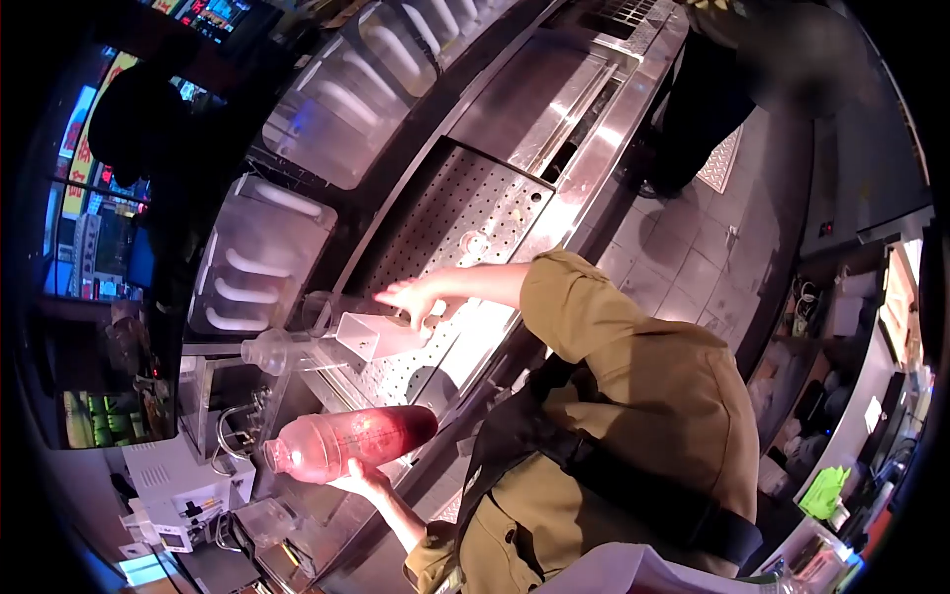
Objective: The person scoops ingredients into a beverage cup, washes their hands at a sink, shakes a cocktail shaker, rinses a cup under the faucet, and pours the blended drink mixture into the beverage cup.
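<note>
My left hand [362, 479] is wrapped round the lower side of a large shaker [346, 444], a translucent vessel with red contents, tilted nearly on its side with its narrow end to the left. Higher up, my right hand [414, 299] reaches over the perforated metal drain tray [465, 213], its fingers apart. Just below that hand is a clear square-sided container [378, 338]. A clear bottle-shaped vessel [269, 351] lies or stands further left, its support hard to make out. A small round clear item [475, 243] is on the tray.
Lidded clear bins [259, 259] with white handles line the counter's far side. A grey-white machine [178, 480] is at the lower left. Another person [698, 99] in dark trousers stands on the tiled floor at the upper right. Shelves [816, 366] with items are at the right.
</note>
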{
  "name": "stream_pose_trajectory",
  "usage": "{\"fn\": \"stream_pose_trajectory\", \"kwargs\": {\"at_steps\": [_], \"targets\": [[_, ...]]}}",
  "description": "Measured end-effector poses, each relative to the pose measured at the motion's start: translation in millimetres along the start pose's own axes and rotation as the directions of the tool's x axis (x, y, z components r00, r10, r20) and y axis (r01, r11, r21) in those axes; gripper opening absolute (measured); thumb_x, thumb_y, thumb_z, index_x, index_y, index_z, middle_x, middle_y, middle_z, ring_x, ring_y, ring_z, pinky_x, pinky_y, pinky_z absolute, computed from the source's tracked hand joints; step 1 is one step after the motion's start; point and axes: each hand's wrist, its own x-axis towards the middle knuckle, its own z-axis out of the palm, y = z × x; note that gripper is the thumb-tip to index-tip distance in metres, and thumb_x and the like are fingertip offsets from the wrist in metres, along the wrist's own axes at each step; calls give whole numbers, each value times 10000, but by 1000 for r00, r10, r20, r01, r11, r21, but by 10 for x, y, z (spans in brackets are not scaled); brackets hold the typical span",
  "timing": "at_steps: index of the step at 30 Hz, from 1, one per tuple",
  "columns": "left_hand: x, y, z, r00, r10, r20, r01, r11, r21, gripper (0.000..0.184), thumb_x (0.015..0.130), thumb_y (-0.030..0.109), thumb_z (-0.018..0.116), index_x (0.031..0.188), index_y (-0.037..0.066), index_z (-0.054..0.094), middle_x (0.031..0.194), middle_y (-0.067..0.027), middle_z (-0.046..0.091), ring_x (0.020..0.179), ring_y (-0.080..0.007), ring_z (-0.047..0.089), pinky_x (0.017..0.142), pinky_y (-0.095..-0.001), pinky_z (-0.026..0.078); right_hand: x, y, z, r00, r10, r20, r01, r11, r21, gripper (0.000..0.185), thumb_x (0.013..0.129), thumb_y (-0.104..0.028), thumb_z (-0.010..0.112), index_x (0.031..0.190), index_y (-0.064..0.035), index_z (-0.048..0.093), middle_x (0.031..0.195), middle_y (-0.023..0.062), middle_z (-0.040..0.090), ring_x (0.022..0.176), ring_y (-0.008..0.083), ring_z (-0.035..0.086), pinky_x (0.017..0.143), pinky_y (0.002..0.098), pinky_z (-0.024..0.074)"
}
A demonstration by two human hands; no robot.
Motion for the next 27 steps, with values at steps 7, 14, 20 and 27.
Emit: {"fn": "stream_pose_trajectory", "kwargs": {"at_steps": [7, 14, 20, 27], "targets": [[214, -142, 82, 996, -77, 50, 81, 994, -76, 707, 648, 312, 668, 1204, -20, 387, 1119, -123, 480, 947, -215, 508, 786, -350, 447, -481, -634, -877, 807, -290, -514, 456, 859, 233, 298, 756, -176, 597, 986, 9, 558, 856, 75, 610, 788, 125, 555, 726, 261, 450], [493, 13, 201, 995, 35, 96, -6, 956, -293, 811, 651, 416, 676, 1275, 66, 293, 1258, -168, 380, 1141, -316, 383, 993, -436, 287, -383, -1882, -1171, 779, -542, -315, 624, 722, 298, 354, 833, -323, 532, 1043, -45, 586, 952, 72, 623, 871, 157, 569, 799, 286, 430], [813, 435, 105, 990, 98, -98, -118, 968, -223, 868, 645, 518, 605, 1296, 60, 258, 1275, -165, 354, 1160, -328, 359, 985, -468, 281, -569, -1242, -739, 800, -237, -552, 566, 605, 560, 257, 829, -133, 517, 1061, -32, 566, 829, 71, 604, 724, 111, 568, 639, 220, 466], [882, 915, 599, 925, 215, -314, -244, 968, -55, 798, 697, 577, 484, 1274, 54, 313, 1263, -166, 369, 1138, -336, 398, 920, -512, 356, -1053, -1319, 183, 759, -51, -649, 432, 785, 444, 503, 760, -19, 531, 1244, -52, 397, 745, 55, 581, 590, 88, 548, 506, 216, 442]]}}
